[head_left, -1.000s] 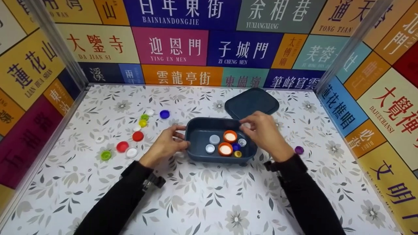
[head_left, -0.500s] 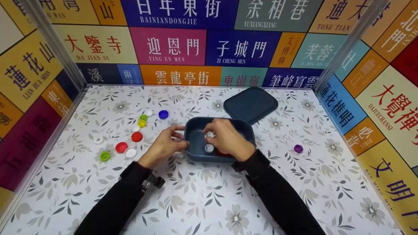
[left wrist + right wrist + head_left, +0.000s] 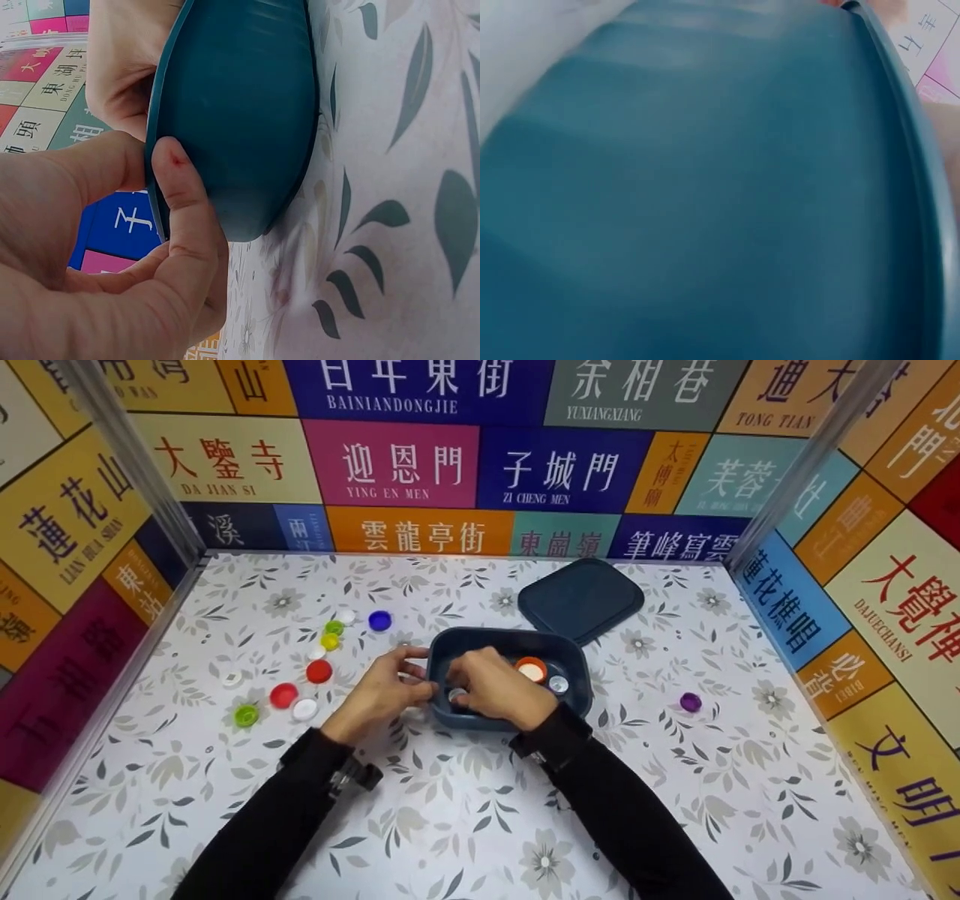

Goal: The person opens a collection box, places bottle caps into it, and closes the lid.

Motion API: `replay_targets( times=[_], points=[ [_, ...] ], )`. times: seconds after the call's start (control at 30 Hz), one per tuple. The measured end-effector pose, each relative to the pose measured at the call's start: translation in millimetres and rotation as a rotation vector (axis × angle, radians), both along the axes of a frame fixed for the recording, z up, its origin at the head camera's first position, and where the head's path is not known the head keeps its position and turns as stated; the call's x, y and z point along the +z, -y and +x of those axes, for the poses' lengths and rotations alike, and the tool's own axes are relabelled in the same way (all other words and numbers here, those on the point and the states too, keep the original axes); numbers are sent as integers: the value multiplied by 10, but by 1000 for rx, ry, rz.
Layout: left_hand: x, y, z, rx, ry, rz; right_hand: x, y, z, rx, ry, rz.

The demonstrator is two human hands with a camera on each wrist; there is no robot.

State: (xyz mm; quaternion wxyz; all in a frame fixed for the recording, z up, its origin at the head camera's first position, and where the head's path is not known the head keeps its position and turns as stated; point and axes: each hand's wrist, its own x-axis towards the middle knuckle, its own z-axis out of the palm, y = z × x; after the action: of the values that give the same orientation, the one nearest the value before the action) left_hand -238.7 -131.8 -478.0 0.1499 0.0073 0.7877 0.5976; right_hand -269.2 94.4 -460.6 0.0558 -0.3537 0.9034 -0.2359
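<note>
In the head view, my left hand [image 3: 380, 690] grips the left end of a dark blue plastic box [image 3: 510, 637]. The left wrist view has the box's outer wall [image 3: 240, 112] with a fingertip pressed on it and the thumb side at the rim. My right hand [image 3: 495, 686] reaches into the box with curled fingers and pinches a small whitish bottle cap [image 3: 457, 695] near the left end. Right of that hand, an orange cap with a white inside [image 3: 531, 670] and a clear cap [image 3: 558, 685] show; the hand covers the other caps. The right wrist view is mostly box wall [image 3: 727, 172].
The dark lid [image 3: 581, 598] lies flat behind the box. Loose caps are scattered at left, among them a blue one [image 3: 379, 620], a red one [image 3: 319, 671], a white one [image 3: 304, 709] and a green one [image 3: 246, 715]. A purple cap [image 3: 690, 702] lies at right.
My right hand has moved from the box's right end leftward and down into it, and a small whitish cap has shifted left with it. The left hand keeps its grip.
</note>
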Motion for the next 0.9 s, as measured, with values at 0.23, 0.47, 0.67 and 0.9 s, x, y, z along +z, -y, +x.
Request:
replay_targets(
  times=[0.23, 0.47, 0.67, 0.9],
  points=[
    [8, -4, -1, -2, 15, 6, 3, -38, 5, -15, 24, -25],
    [6, 6, -3, -5, 13, 15, 14, -102, 39, -26, -59, -63],
    [11, 15, 7, 3, 14, 22, 23, -183, 66, -58, -62, -93],
    [0, -8, 3, 19, 20, 26, 68, -363, 115, -103, -125, -135]
  ],
)
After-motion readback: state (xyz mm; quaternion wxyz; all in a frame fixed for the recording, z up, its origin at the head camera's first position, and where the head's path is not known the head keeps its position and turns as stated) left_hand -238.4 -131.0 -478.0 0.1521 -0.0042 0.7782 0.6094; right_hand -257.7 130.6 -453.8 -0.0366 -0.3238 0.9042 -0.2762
